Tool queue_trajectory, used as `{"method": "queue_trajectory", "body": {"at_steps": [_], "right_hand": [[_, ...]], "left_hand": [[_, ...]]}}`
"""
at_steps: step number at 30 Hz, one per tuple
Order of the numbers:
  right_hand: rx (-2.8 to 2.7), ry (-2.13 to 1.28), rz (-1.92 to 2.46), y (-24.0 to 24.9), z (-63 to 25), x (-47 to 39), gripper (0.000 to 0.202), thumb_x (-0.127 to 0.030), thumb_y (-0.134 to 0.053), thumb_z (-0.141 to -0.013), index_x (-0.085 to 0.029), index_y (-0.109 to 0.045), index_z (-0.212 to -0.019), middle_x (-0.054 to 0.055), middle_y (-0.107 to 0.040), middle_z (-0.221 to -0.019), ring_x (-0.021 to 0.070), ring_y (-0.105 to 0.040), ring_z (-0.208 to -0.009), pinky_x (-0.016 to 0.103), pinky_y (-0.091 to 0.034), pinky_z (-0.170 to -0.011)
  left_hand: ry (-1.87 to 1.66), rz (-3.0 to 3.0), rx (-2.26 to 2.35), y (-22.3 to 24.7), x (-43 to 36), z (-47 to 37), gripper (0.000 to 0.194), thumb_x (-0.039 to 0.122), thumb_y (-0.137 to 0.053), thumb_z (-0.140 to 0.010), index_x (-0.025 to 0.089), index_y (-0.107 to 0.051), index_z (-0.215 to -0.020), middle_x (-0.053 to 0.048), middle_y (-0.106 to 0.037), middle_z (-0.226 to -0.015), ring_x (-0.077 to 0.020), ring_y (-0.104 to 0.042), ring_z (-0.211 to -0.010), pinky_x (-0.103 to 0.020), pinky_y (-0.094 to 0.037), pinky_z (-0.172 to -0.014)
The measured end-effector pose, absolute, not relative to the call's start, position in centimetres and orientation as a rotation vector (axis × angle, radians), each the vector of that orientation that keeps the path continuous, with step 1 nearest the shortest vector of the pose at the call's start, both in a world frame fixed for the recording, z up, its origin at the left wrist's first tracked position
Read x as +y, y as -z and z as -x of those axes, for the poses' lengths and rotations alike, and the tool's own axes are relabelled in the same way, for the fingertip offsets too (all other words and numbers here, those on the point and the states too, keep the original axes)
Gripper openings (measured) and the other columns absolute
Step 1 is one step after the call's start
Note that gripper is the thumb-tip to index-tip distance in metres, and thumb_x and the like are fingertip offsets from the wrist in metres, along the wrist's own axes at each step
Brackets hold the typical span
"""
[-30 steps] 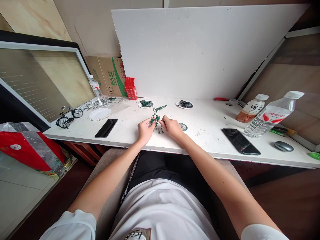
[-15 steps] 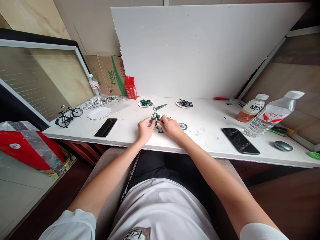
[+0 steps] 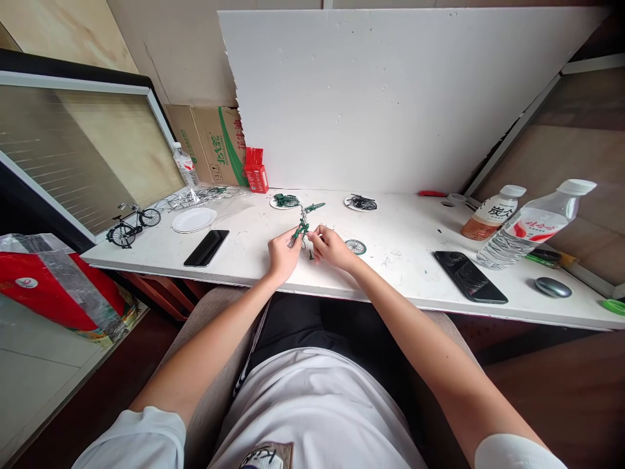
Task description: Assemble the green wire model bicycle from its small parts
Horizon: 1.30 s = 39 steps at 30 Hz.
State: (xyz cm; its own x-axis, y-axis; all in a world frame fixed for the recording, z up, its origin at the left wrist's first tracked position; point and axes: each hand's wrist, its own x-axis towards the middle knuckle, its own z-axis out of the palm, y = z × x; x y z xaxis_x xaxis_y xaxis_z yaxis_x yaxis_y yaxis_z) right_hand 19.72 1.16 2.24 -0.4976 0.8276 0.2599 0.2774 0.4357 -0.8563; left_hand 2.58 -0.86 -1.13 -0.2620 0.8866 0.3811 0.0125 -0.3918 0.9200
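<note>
My left hand (image 3: 284, 255) is closed around the lower left side of a partly built green model bicycle (image 3: 303, 225), tilted upright above the table. The fingers of my right hand (image 3: 334, 249) are pinched together just right of it, a small gap away; whatever lies between the fingertips is hidden or too small to name. A small dark piece (image 3: 311, 255) shows below, between the hands. Right of my right hand, a loose spoked wheel (image 3: 356, 247) lies flat on the white table (image 3: 390, 273).
Behind the hands stand a plate of green parts (image 3: 278, 206) and a plate of black parts (image 3: 360, 210). A finished black model bicycle (image 3: 133, 226), a white plate (image 3: 194, 221) and a phone (image 3: 207, 248) are left. Another phone (image 3: 469, 276), bottles (image 3: 541, 225) and a mouse (image 3: 553, 286) are right.
My right hand has drawn slightly away from the model bicycle, its fingers curling more. The green piece that hung beneath the hands now shows only as a small dark bit. My left hand keeps its hold.
</note>
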Motion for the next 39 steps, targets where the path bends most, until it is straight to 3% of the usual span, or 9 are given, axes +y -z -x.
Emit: {"method": "queue_trajectory", "body": {"at_steps": [5, 8, 13, 17, 20, 25, 29, 35, 39], "right_hand": [[-1.884, -1.348, 0.908, -3.3, -20.1, 1.6, 0.047, -0.069, -0.059, -0.104, -0.025, -0.047, -0.094, -0.009, -0.049, -0.049, 0.0188, -0.068, -0.055, 0.026, -0.038, -0.053], [-1.873, -1.374, 0.954, -3.6, -21.0, 2.4, 0.051, -0.072, -0.068, -0.097, -0.024, -0.051, -0.092, -0.004, -0.055, -0.058, 0.0189, -0.070, -0.063, 0.025, -0.038, -0.050], [-1.919, -0.988, 1.068, -3.6, -23.2, 4.2, 0.049, -0.069, -0.064, -0.099, -0.021, -0.068, -0.091, 0.008, -0.074, -0.085, 0.0199, -0.067, -0.076, 0.029, -0.047, -0.061], [-1.992, -0.436, 1.161, -3.0, -24.9, 5.6, 0.039, -0.052, -0.065, -0.100, -0.019, -0.072, -0.080, 0.010, -0.078, -0.093, 0.0246, -0.067, -0.088, 0.037, -0.050, -0.083], [-2.119, -0.323, 1.240, -2.1, -25.4, 6.2, 0.029, -0.039, -0.067, -0.099, -0.019, -0.076, -0.079, 0.011, -0.080, -0.092, 0.0262, -0.067, -0.090, 0.042, -0.047, -0.095], [-2.192, -0.189, 1.373, -0.5, -24.8, 6.1, 0.017, -0.033, -0.075, -0.094, -0.021, -0.081, -0.084, 0.014, -0.079, -0.092, 0.0371, -0.060, -0.110, 0.044, -0.045, -0.090], [-2.219, -0.138, 1.337, -0.4, -24.4, 5.6, 0.011, -0.029, -0.076, -0.094, -0.021, -0.081, -0.088, 0.015, -0.078, -0.095, 0.0380, -0.058, -0.113, 0.045, -0.045, -0.090], [-2.125, -0.264, 1.077, -2.1, -22.9, 4.0, 0.040, -0.051, -0.055, -0.109, -0.021, -0.075, -0.091, 0.012, -0.079, -0.097, 0.0304, -0.063, -0.105, 0.041, -0.049, -0.091], [-2.135, -0.498, 1.052, -2.6, -21.6, 2.9, 0.048, -0.067, -0.058, -0.104, -0.022, -0.072, -0.097, 0.007, -0.078, -0.093, 0.0229, -0.069, -0.085, 0.035, -0.051, -0.078]], "left_hand": [[-1.758, -1.323, 1.083, 0.9, -0.9, -2.7, 0.038, 0.036, -0.090, -0.080, 0.018, -0.085, -0.113, -0.013, -0.083, -0.121, -0.0330, -0.074, -0.126, -0.044, -0.055, -0.116], [-1.723, -1.287, 1.001, 0.7, -0.5, -2.7, 0.040, 0.035, -0.091, -0.078, 0.013, -0.084, -0.110, -0.017, -0.081, -0.125, -0.0325, -0.076, -0.122, -0.047, -0.054, -0.117], [-1.727, -1.123, 1.006, 0.4, 0.3, -1.9, 0.043, 0.035, -0.091, -0.077, 0.013, -0.082, -0.112, -0.016, -0.082, -0.121, -0.0288, -0.076, -0.115, -0.044, -0.057, -0.108], [-1.713, -0.964, 0.981, 0.1, 0.6, -1.1, 0.037, 0.029, -0.092, -0.076, 0.013, -0.079, -0.107, -0.014, -0.080, -0.118, -0.0230, -0.076, -0.105, -0.037, -0.059, -0.097], [-1.666, -0.863, 0.893, -0.2, 0.5, -0.7, 0.034, 0.023, -0.092, -0.076, 0.014, -0.075, -0.104, -0.013, -0.078, -0.119, -0.0205, -0.075, -0.106, -0.034, -0.059, -0.096], [-1.552, -0.797, 0.777, -0.4, 0.3, -0.5, 0.034, 0.019, -0.091, -0.079, 0.015, -0.070, -0.105, -0.011, -0.078, -0.113, -0.0180, -0.073, -0.102, -0.033, -0.058, -0.096], [-1.512, -0.802, 0.718, -0.6, 0.2, -0.7, 0.035, 0.020, -0.092, -0.078, 0.016, -0.068, -0.103, -0.009, -0.077, -0.111, -0.0160, -0.072, -0.093, -0.034, -0.057, -0.096], [-1.492, -0.821, 0.669, -1.0, -0.1, -1.1, 0.036, 0.021, -0.092, -0.080, 0.017, -0.066, -0.105, -0.009, -0.077, -0.114, -0.0161, -0.073, -0.090, -0.035, -0.057, -0.095], [-1.518, -0.830, 0.659, -1.1, -0.1, -1.2, 0.035, 0.020, -0.090, -0.082, 0.018, -0.065, -0.107, -0.009, -0.077, -0.117, -0.0176, -0.074, -0.100, -0.036, -0.056, -0.099]]}}
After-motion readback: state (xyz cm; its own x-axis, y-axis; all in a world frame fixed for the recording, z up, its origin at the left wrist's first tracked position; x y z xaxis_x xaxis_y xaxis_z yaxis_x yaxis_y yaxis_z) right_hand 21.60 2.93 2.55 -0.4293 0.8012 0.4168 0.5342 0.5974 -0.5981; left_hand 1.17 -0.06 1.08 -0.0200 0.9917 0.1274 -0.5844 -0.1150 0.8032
